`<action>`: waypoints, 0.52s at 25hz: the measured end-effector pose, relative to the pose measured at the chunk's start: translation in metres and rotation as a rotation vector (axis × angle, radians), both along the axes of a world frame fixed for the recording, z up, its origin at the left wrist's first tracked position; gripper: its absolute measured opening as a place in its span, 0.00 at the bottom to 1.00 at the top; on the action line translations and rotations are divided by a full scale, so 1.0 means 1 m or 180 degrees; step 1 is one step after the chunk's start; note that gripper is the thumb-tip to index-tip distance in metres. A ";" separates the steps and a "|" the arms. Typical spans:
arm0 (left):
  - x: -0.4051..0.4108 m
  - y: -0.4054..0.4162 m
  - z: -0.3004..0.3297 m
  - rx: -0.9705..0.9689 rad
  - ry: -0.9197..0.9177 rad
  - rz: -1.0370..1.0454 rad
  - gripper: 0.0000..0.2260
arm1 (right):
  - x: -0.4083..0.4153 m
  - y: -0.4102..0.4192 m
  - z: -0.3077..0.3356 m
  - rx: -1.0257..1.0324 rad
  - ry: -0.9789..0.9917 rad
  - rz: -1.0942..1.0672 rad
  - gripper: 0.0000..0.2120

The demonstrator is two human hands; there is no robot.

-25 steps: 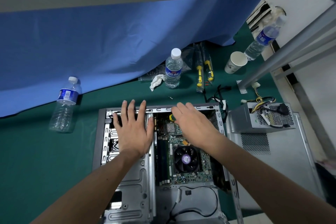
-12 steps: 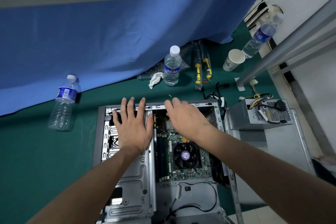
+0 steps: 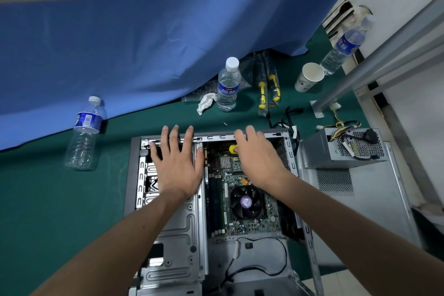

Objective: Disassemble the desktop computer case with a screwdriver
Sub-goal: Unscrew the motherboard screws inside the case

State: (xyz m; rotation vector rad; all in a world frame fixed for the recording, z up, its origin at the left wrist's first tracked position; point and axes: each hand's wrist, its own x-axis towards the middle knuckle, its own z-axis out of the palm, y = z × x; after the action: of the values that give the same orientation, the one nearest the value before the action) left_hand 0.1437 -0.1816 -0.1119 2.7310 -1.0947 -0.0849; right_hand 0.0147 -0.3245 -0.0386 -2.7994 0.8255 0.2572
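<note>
Yellow screwdriver handle [image 3: 232,149] under right hand [image 3: 258,161], beside its fingers [image 3: 240,138].

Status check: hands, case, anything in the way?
Left hand flat on case. Right hand over yellow screwdriver, grip unclear. Nothing blocking.

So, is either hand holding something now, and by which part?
The right hand seems to grip a screwdriver by its yellow handle; only the handle's end shows. The left hand holds nothing: it lies flat on the computer case.
</note>
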 end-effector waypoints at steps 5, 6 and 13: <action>-0.001 0.000 0.000 -0.0002 0.0049 0.0003 0.26 | 0.000 0.000 -0.001 0.0243 -0.0270 -0.0274 0.20; -0.001 0.000 0.000 -0.0005 0.0041 0.0006 0.26 | 0.000 0.002 -0.001 0.0033 -0.0072 -0.0398 0.18; 0.000 0.000 0.000 -0.0012 0.0063 0.0005 0.26 | 0.000 0.002 -0.004 0.0492 -0.0286 -0.0125 0.27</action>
State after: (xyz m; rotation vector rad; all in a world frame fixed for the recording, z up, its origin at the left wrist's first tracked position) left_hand 0.1437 -0.1819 -0.1115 2.7219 -1.0861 -0.1091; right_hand 0.0149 -0.3223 -0.0425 -2.6277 0.8028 0.1791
